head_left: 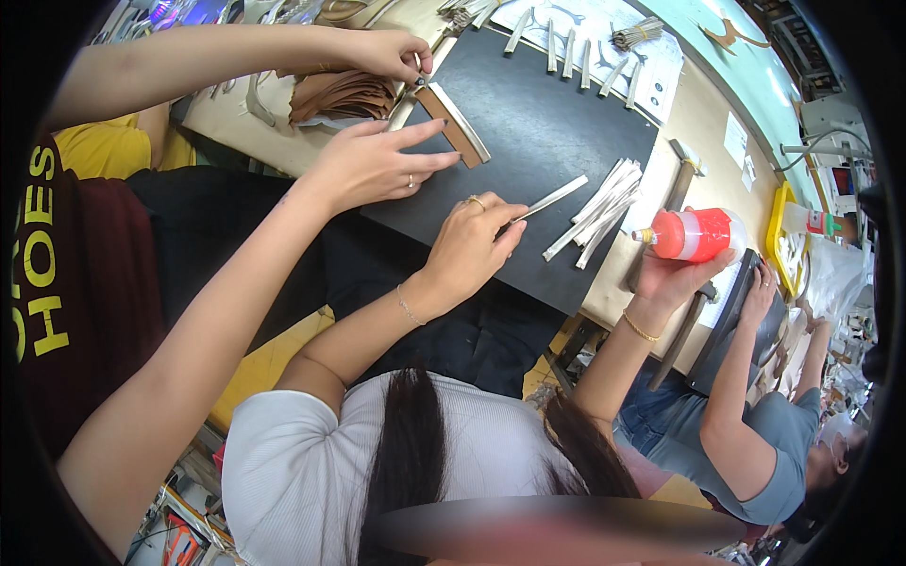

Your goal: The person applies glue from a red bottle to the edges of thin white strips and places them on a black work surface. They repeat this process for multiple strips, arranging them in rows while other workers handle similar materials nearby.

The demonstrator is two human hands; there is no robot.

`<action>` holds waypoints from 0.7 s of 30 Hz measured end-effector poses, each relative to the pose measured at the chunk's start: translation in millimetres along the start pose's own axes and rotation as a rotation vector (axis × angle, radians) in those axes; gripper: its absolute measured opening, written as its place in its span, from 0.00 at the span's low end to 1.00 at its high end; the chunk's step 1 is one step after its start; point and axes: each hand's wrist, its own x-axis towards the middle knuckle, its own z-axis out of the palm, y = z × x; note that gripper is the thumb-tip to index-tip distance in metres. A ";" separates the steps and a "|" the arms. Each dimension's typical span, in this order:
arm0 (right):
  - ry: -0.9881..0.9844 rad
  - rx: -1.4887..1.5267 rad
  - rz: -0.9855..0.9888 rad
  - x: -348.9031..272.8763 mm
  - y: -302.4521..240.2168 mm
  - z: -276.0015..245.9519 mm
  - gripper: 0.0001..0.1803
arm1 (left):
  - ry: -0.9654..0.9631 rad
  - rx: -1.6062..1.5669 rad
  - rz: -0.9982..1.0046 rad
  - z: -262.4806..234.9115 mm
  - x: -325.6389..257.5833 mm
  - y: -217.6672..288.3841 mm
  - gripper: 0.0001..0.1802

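My left hand (469,247) pinches a thin pale strip (555,198) between thumb and fingers, over the front part of a black mat (528,123). To the right, my right hand (672,280) is closed round a squeeze bottle (694,234) with a red band and a small nozzle that points left. Between my hands a loose pile of whitish strips (599,209) lies on the mat. At the mat's left side a co-worker's two hands (382,168) work at a brown piece (455,127) with a pale strip along its edge.
Several pale strips (569,55) lie in a row along the mat's far edge, partly over a printed sheet (651,80). A stack of brown pieces (340,97) sits at left. A hammer (681,174) and a yellow tray (781,231) are at right, near another co-worker's hand (760,294).
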 end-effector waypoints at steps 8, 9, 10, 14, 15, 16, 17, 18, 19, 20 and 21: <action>-0.014 -0.028 -0.010 -7.1 9.0 10.0 0.39 | -0.001 0.049 0.001 -4.4 -4.2 -2.4 0.12; -0.034 -0.033 -0.003 -7.1 11.5 10.4 0.39 | -0.013 0.026 -0.026 -4.9 -5.2 -2.3 0.12; -0.047 -0.045 -0.014 -6.6 14.1 10.4 0.39 | -0.025 -0.002 -0.048 -4.8 -5.8 -2.2 0.12; -0.139 -0.149 -0.075 -2.3 21.3 6.3 0.38 | -0.065 0.027 -0.083 -7.9 -9.8 -4.1 0.13; -0.190 -0.187 -0.089 -0.5 22.6 5.2 0.38 | -0.048 0.036 -0.074 -8.1 -10.3 -4.6 0.14; -0.185 -0.235 -0.093 2.9 23.9 5.0 0.37 | -0.030 0.046 -0.066 -8.3 -10.7 -5.2 0.14; -0.229 -0.295 -0.124 4.5 25.5 4.4 0.36 | -0.009 0.057 -0.059 -8.5 -11.0 -5.7 0.15; -0.263 -0.331 -0.137 7.2 26.9 4.6 0.36 | -0.019 0.050 -0.073 -9.1 -12.0 -5.9 0.16; -0.300 -0.364 -0.148 9.4 28.4 5.3 0.36 | -0.025 0.050 -0.076 -9.5 -12.5 -6.0 0.15; -0.309 -0.372 -0.141 11.2 29.9 6.3 0.36 | -0.030 0.052 -0.080 -10.2 -12.9 -6.3 0.15; -0.319 -0.380 -0.133 12.7 31.1 7.4 0.37 | -0.029 0.050 -0.078 -11.0 -13.4 -6.3 0.15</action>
